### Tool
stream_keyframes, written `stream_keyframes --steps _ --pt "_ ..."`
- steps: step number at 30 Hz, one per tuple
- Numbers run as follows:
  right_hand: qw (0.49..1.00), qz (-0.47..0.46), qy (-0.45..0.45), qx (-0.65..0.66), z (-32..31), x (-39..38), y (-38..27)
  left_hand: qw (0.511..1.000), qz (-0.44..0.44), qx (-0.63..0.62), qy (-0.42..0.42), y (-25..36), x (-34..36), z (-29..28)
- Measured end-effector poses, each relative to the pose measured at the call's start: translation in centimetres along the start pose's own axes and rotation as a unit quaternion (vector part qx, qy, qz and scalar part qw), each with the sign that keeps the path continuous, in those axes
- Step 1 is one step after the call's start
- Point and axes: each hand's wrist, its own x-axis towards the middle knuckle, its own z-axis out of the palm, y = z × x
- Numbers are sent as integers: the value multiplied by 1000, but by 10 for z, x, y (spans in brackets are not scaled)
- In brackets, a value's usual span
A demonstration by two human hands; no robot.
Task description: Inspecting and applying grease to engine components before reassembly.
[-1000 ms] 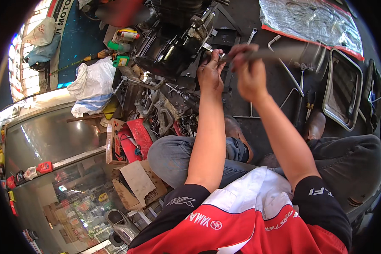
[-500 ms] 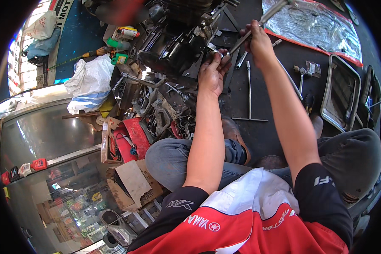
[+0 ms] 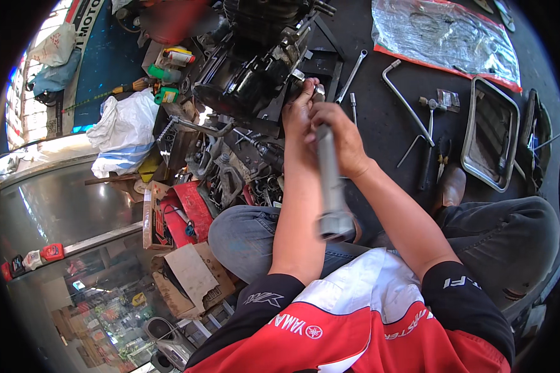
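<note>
A black engine point(image 3: 233, 81) rests on a dark metal stand point(image 3: 333, 71) at top center. My left hand point(image 3: 297, 112) is closed at the engine's right side, round the head end of a long steel wrench point(image 3: 327, 183) on a bright fitting; the exact grip is partly hidden behind my right hand. My right hand point(image 3: 335, 132) is wrapped round the wrench's shaft, which points back toward my body over my left forearm, its near hexagonal end slightly blurred.
A spanner point(image 3: 353, 74), an L-shaped wrench point(image 3: 404, 99), a hammer-like tool point(image 3: 424, 174), a plastic sheet point(image 3: 442, 37) and a metal tray point(image 3: 470, 137) lie rightward. Piled parts point(image 3: 224, 168), a white sack point(image 3: 121, 127), a cardboard box point(image 3: 193, 273) and a glass case point(image 3: 68, 205) sit leftward.
My right hand has swung from upper right down and left toward my left hand, turning the wrench's free end toward my body. My left hand stays by the engine.
</note>
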Motion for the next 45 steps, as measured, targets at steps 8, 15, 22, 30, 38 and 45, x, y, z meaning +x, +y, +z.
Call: stream_keyframes --steps 8,15,22,30,38,45 --pt "895 401 165 104 -38 70 64 999 10 19 -46 0 -11 3" --pt "925 340 134 101 -37 61 41 1000 6 13 -23 -7 -14 8" --pt "993 29 45 -108 0 15 -4 998 27 15 -46 1 -9 2" --pt "990 63 124 15 12 6 29 999 40 -14 -5 -5 -8 -4" --pt "790 529 145 274 -22 77 120 997 50 62 -23 5 -19 8" --pt "896 305 200 254 -15 29 67 997 42 63 20 2 -20 11"
